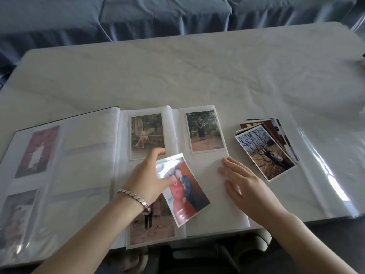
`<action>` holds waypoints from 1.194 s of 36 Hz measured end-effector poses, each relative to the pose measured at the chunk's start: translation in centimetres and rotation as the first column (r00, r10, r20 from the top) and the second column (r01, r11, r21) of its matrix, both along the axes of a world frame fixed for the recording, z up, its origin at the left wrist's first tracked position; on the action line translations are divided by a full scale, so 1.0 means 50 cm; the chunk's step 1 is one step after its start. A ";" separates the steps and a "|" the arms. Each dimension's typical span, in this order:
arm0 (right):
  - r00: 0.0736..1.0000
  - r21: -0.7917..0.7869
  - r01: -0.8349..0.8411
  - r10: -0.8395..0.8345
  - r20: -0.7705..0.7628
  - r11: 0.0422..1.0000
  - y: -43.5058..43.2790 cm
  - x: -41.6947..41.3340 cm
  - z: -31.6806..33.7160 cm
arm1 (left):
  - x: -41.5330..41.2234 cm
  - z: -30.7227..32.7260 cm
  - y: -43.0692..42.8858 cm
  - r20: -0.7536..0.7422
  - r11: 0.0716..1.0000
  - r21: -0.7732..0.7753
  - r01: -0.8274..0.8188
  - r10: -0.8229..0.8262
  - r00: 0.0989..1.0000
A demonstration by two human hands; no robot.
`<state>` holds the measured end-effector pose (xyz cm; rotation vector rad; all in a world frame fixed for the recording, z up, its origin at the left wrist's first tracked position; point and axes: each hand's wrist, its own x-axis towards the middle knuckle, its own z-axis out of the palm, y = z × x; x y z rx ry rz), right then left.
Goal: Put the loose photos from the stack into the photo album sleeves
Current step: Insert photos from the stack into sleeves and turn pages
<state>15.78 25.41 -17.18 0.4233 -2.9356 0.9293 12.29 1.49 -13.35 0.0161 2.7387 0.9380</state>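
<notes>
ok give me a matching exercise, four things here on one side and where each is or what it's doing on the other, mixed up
Things
1. left hand
2. right hand
3. stack
4. bracelet

Place or state
a. on the table, right of the album
b. round the left wrist
c. holds a loose photo over the album
d. lies flat on the album's right page

Pairs: 1-c, 2-d, 3-a, 4-b
</notes>
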 end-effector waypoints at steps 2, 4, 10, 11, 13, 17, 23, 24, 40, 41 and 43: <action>1.000 -0.017 0.002 -0.002 -0.010 1.000 0.000 0.001 0.000 | 0.000 -0.001 -0.001 0.070 0.999 0.024 0.048 -0.050 0.996; 1.000 -0.023 -0.002 0.002 -0.029 1.000 0.001 0.002 -0.002 | -0.001 -0.002 -0.001 0.127 0.996 0.038 0.081 -0.085 0.988; 0.998 -0.035 0.003 -0.005 -0.064 0.999 0.000 0.005 -0.008 | -0.008 0.007 0.006 0.193 0.988 0.013 0.151 -0.150 0.970; 0.998 -0.037 0.004 -0.006 -0.067 0.999 0.000 0.005 -0.010 | -0.009 0.008 0.005 0.209 0.988 0.008 0.156 -0.154 0.966; 0.998 -0.043 0.009 -0.011 -0.066 0.999 -0.001 0.005 -0.013 | -0.013 0.011 0.002 0.245 0.983 -0.023 0.180 -0.169 0.955; 0.998 -0.053 0.014 -0.017 -0.058 0.999 -0.001 0.006 -0.017 | -0.012 0.009 0.003 0.272 0.981 -0.028 0.194 -0.180 0.945; 0.998 -0.057 0.010 -0.013 -0.058 0.998 0.000 0.003 -0.016 | 0.010 -0.013 0.030 0.147 0.993 0.024 0.113 -0.115 0.982; 0.998 -0.055 0.009 -0.012 -0.060 0.998 0.001 0.003 -0.017 | 0.013 -0.015 0.033 0.127 0.995 0.019 0.102 -0.104 0.986; 0.997 -0.048 -0.004 0.000 -0.072 0.999 0.005 0.004 -0.022 | 0.012 -0.001 0.018 0.476 0.982 0.126 -0.144 0.067 0.877; 0.998 -0.051 -0.002 -0.002 -0.063 0.999 0.005 0.003 -0.020 | 0.012 0.000 0.019 0.487 0.976 0.141 -0.167 0.079 0.870; 0.999 -0.049 -0.003 0.001 -0.041 0.999 0.005 0.003 -0.016 | 0.012 0.000 0.024 0.507 0.954 0.187 -0.235 0.111 0.855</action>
